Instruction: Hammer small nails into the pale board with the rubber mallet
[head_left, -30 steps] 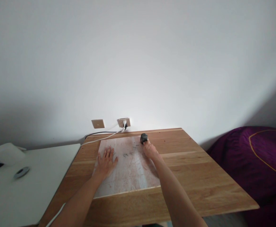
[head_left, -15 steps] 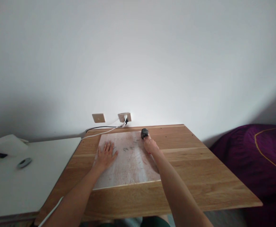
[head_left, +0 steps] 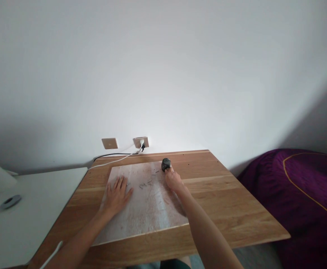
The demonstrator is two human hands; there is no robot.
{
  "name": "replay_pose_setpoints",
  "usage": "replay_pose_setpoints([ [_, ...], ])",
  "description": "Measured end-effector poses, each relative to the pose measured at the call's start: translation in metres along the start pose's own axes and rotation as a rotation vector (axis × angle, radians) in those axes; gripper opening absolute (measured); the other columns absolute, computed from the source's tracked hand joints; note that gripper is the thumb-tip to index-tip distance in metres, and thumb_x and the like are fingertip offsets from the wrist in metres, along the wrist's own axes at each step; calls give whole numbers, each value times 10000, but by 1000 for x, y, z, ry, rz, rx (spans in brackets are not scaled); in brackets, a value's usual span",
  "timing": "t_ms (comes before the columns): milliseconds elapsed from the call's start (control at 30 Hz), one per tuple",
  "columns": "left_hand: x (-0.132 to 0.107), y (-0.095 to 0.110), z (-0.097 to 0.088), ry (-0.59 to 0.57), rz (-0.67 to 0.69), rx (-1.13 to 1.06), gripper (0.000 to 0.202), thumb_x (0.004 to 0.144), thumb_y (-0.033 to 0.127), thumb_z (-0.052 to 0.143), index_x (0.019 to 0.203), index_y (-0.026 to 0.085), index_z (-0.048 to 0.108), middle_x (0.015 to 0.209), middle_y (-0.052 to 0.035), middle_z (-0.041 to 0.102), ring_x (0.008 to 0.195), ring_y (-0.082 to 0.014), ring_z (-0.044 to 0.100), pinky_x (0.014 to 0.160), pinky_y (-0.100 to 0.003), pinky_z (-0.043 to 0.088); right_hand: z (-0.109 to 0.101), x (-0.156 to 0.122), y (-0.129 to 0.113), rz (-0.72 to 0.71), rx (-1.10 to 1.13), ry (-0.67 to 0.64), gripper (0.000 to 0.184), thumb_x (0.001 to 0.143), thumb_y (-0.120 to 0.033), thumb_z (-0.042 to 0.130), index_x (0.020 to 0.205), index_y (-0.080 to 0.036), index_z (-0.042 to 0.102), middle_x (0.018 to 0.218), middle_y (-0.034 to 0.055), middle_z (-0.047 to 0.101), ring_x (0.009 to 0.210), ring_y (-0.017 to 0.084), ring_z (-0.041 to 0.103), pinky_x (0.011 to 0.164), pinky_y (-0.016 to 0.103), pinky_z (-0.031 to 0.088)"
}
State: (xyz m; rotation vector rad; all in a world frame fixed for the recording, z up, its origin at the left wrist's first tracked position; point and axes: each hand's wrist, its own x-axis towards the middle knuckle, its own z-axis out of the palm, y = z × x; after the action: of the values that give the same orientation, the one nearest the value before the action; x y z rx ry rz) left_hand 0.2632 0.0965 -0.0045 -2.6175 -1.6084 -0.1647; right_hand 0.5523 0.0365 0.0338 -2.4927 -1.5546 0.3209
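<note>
My left hand (head_left: 116,198) lies flat on a pale, whitish-brown board (head_left: 135,220), palm down with its fingers spread. My right hand (head_left: 174,180) is closed near the board's far right corner, around a dark grey rounded tool (head_left: 166,164). Only the tool's blunt round end shows, so its kind is unclear; any handle is hidden by the fingers. Several small thin metal pieces (head_left: 144,185), like nails or screws, are scattered on the board between my hands. Another small piece lies by my left fingertips.
A wooden table (head_left: 225,201) holds the board. At left stands a white table (head_left: 40,209) with a grey ring-shaped roll (head_left: 10,202). White and black cables run to a wall socket (head_left: 140,142) behind. At right bulges a purple fabric mound (head_left: 264,186).
The view has shifted slightly right, so most things appear further left and a little lower. Both hands keep their places on the board, and the dark tool stays in my right hand.
</note>
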Motion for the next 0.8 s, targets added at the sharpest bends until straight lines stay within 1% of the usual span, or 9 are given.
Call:
replay_pose_setpoints([
  [100, 10, 14, -15, 100, 59, -105, 509, 1033, 405, 372, 1431, 154, 568, 1437, -165, 616, 1359, -321, 540, 1193, -527, 355, -1, -5, 1, -25, 5, 17, 448, 1109, -252, 277, 1360, -69, 600, 1214, 278, 715, 1107, 321, 750, 900, 370, 563],
  [200, 34, 44, -32, 147, 221, -216, 408, 991, 263, 431, 1344, 183, 620, 1309, -127, 659, 1246, -267, 591, 1101, -412, 451, -2, -9, 0, -24, 10, 44, 444, 1107, -234, 279, 1343, -66, 615, 1215, 273, 719, 1087, 319, 756, 881, 360, 572],
  [267, 53, 69, -42, 131, 337, -237, 385, 971, 210, 455, 1305, 191, 645, 1289, -115, 666, 1233, -260, 593, 1088, -396, 457, -4, -11, -1, -12, 15, 63, 441, 1108, -231, 284, 1324, -56, 626, 1195, 272, 728, 1071, 313, 762, 867, 345, 575],
  [333, 70, 92, -48, 99, 410, -222, 352, 955, 179, 485, 1252, 193, 673, 1270, -109, 679, 1231, -264, 595, 1079, -397, 459, -4, -13, -1, 0, 22, 82, 431, 1108, -237, 301, 1301, -56, 642, 1186, 270, 733, 1065, 306, 766, 863, 338, 578],
  [433, 90, 115, -49, 16, 489, -188, 243, 916, 137, 552, 1079, 187, 725, 1167, -114, 712, 1177, -278, 628, 1038, -400, 477, -5, -14, -2, 28, 37, 107, 427, 1119, -274, 310, 1276, -91, 662, 1159, 241, 752, 1046, 293, 776, 853, 339, 587],
  [500, 98, 121, -46, -35, 538, -173, 188, 897, 108, 571, 947, 183, 735, 1079, -114, 725, 1106, -282, 659, 994, -397, 495, -5, -14, -2, 58, 48, 116, 420, 1124, -296, 318, 1266, -111, 667, 1118, 222, 770, 1021, 287, 785, 831, 338, 595],
  [567, 104, 122, -42, -59, 579, -164, 205, 899, 84, 555, 875, 183, 733, 1013, -108, 729, 1032, -277, 682, 946, -391, 511, -4, -13, -2, 78, 61, 119, 409, 1124, -312, 330, 1247, -129, 674, 1099, 209, 781, 1007, 285, 790, 818, 341, 598],
  [633, 107, 120, -38, -59, 636, -154, 229, 903, 66, 541, 868, 182, 735, 986, -104, 727, 995, -272, 691, 928, -390, 520, -4, -12, -2, 84, 75, 118, 397, 1121, -319, 341, 1222, -144, 684, 1107, 203, 784, 1013, 290, 789, 820, 347, 598],
  [800, 108, 114, -31, -33, 796, -114, 219, 888, 39, 558, 922, 174, 727, 1023, -107, 724, 1014, -268, 684, 937, -386, 527, -5, -13, -1, 94, 119, 97, 387, 1113, -313, 354, 1235, -128, 671, 1134, 223, 778, 1039, 305, 783, 849, 362, 590],
])
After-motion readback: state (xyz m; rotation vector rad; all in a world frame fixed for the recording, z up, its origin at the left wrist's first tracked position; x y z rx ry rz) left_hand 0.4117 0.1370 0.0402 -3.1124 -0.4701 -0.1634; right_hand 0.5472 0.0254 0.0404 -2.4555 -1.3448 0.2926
